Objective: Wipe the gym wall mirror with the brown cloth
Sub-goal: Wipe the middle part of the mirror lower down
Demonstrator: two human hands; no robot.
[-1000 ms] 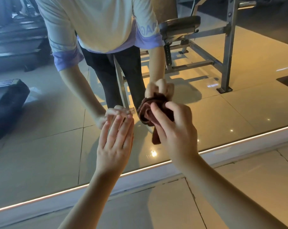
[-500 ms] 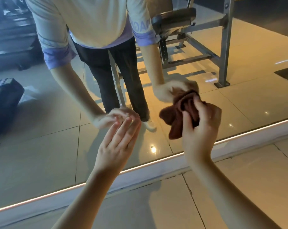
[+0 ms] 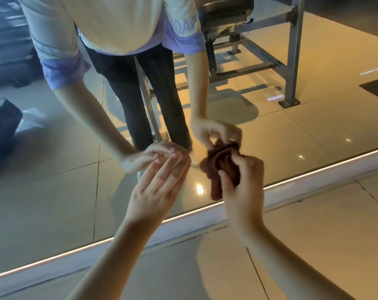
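While the left hand (image 3: 160, 187) stays braced with straight, relaxed fingers, their tips at the glass of the gym wall mirror (image 3: 54, 191), the right hand (image 3: 244, 191) carries the stroke. Its thumb and fingers are curled round the brown cloth (image 3: 220, 165), which is bunched into a wad with one tail hanging below the grip. Compared with a second ago, when the wad sat just beside the left fingertips, the cloth has swung out to the right and now lies a little lower, low on the pane and just above the pale bottom frame (image 3: 205, 219). The top of the wad meets its own reflection, so it appears to be on the glass or just off it; contact cannot be confirmed. This side-to-side shift suggests that wiping is under way on the lower strip of the mirror, with most of the pane above yet to be covered. A weight bench (image 3: 227, 14) and the person's own arms and legs show as reflections.
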